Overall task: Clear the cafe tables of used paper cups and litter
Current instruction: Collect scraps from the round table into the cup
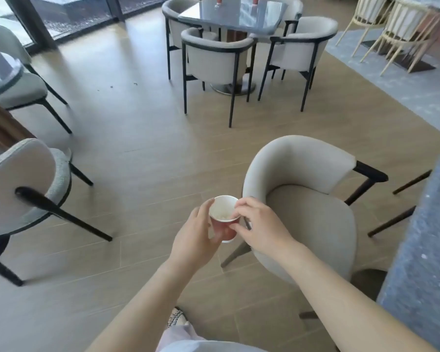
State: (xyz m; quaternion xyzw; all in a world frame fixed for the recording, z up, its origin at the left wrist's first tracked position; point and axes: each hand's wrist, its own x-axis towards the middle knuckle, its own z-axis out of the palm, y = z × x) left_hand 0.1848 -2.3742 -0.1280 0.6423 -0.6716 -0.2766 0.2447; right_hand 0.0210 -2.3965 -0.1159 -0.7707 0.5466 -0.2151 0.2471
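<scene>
Both hands hold one red paper cup (pixel 223 216) above the wooden floor (pixel 137 161) beside a beige armchair (pixel 305 219), the left hand (pixel 196 233) curled around its side and the right hand (pixel 261 224) pinching its rim.

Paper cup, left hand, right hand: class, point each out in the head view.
paper cup (pixel 222 212), head view, white inside wall below the rim.
left hand (pixel 196 240), head view, back of the hand.
right hand (pixel 263 228), head view, back of the hand.
</scene>
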